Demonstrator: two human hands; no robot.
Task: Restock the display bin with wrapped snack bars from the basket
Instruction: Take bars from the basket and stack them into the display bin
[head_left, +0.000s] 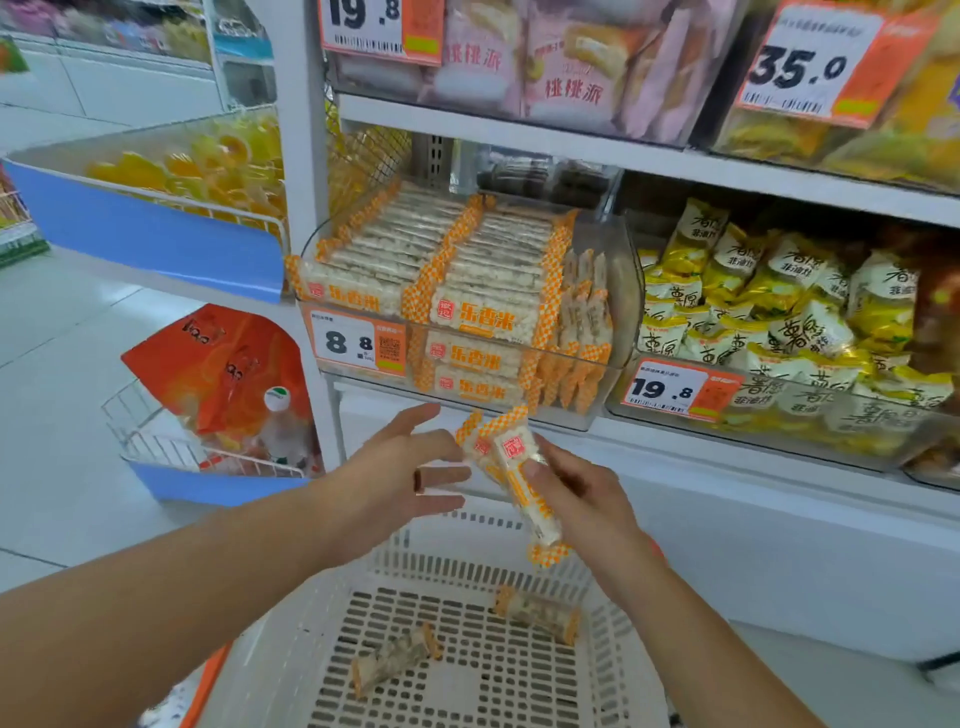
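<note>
My right hand (582, 499) grips two wrapped snack bars (519, 478) with orange-checkered ends, held tilted above the basket. My left hand (410, 467) is beside them with fingers spread, its fingertips at the bars' upper end. The white plastic basket (436, 561) sits below, with two bars lying on its floor, one (395, 657) at the left and one (537, 613) at the right. The clear display bin (608, 374) on the shelf ahead is packed with rows of the same bars (467, 270).
A clear bin of yellow snack packets (779, 312) stands right of the display bin. Price tags (358, 343) hang on the bin fronts. Left of the shelf post, a blue-fronted rack holds orange bags (223, 364) and yellow sweets (208, 166). Pink packs fill the shelf above.
</note>
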